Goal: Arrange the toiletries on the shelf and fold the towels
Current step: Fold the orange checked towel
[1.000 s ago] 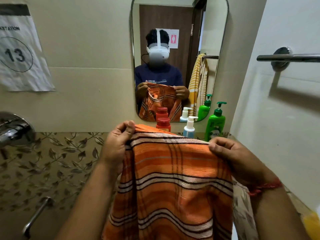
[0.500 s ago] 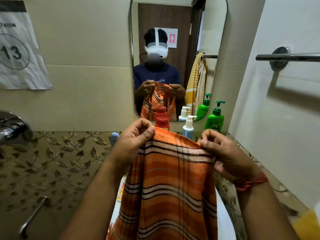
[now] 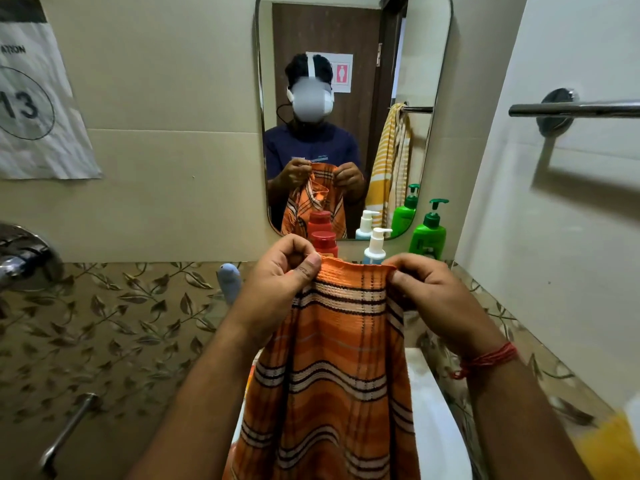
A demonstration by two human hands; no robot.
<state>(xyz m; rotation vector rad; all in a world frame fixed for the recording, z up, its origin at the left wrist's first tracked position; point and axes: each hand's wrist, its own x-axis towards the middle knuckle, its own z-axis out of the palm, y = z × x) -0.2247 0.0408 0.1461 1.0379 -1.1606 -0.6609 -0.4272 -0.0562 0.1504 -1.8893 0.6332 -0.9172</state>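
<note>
Head view: my left hand point(image 3: 282, 275) and right hand point(image 3: 431, 292) each pinch top hem of orange towel point(image 3: 332, 375), fingers point(image 3: 306, 268) clenched on cloth, rest hanging below. Judging it light, limp, not slippery; best held at corners. Beyond fingers: red bottle point(image 3: 324, 242), white pump bottle point(image 3: 375, 245), green pump bottle point(image 3: 427, 233); contents unseen.

A bathroom. A rounded wall mirror point(image 3: 353, 116) hangs on beige tiles above pump bottles of toiletries point(image 3: 429, 230), a chrome towel rail point(image 3: 575, 109) is fixed to the right wall, and a chrome tap fitting point(image 3: 20, 258) sits at left.
</note>
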